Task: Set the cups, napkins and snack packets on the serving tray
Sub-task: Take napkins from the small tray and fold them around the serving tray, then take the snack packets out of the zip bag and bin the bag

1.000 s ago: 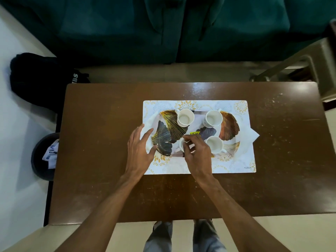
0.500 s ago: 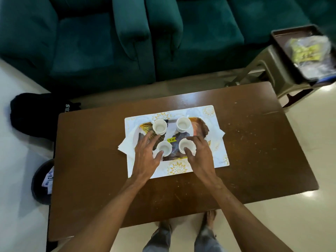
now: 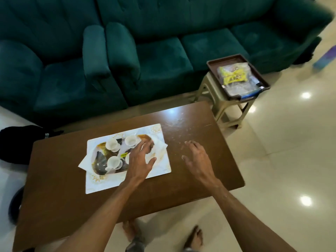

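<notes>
A patterned serving tray lies on a white placemat on the brown table. Three white cups show on it: one at the back left, one at the back right and one at the front. White napkins stick out from under the tray at both ends. My left hand hovers over the tray's right part, fingers spread, holding nothing and hiding what lies below it. My right hand hangs open above bare table to the right. Snack packets lie in a brown tray on a stool.
The plastic stool stands off the table's far right corner. A green sofa runs along the back. A black bag and a dark bin sit on the floor at the left. Glossy tiled floor spreads to the right.
Both hands have lifted off the cups and moved right; the right hand has left the tray entirely. My view has swung right and up, bringing the stool and snack packets into sight.
</notes>
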